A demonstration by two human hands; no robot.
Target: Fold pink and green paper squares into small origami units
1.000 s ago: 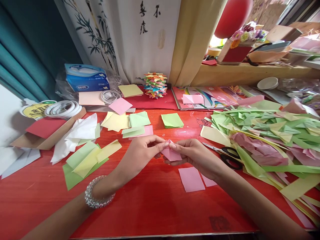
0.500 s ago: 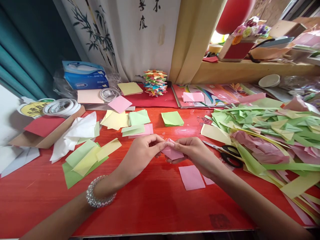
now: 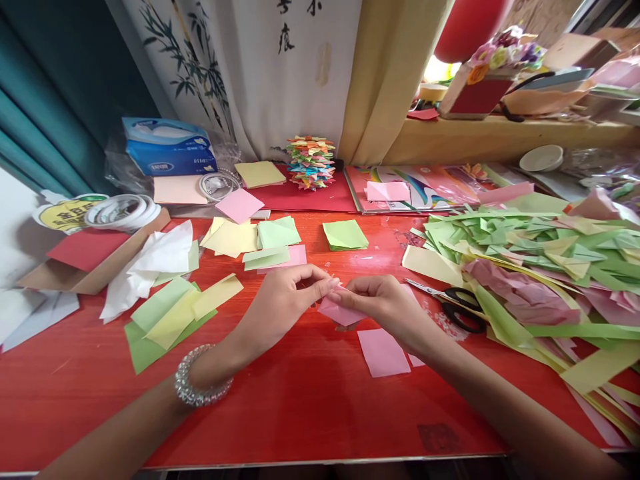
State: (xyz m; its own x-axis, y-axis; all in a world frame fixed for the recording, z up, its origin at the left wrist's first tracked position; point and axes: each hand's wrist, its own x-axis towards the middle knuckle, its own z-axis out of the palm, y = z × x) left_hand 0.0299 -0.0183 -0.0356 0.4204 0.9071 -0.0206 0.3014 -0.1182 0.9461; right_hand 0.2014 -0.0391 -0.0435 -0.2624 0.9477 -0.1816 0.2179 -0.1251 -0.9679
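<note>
Over the red table (image 3: 310,407) both my hands meet on a small folded pink paper (image 3: 339,312). My left hand (image 3: 285,303), with a beaded bracelet on its wrist, pinches the paper's upper left edge with fingertips pressed together. My right hand (image 3: 385,303) pinches the same paper from the right. Just below my right hand lies a flat pink paper square (image 3: 383,352). Black-handled scissors (image 3: 453,308) lie to the right of my right hand.
A large heap of green, yellow and pink paper strips (image 3: 540,267) covers the right side. Loose coloured squares (image 3: 260,240), a green stack (image 3: 344,235), white tissue (image 3: 155,263), tape rolls (image 3: 123,211), a tissue box (image 3: 167,148) and a colourful folded-paper tower (image 3: 311,162) stand behind.
The pink folded paper has turned and dropped slightly lower between my fingers; both hands stay pinched on it in the same spot. The view has shifted a little.
</note>
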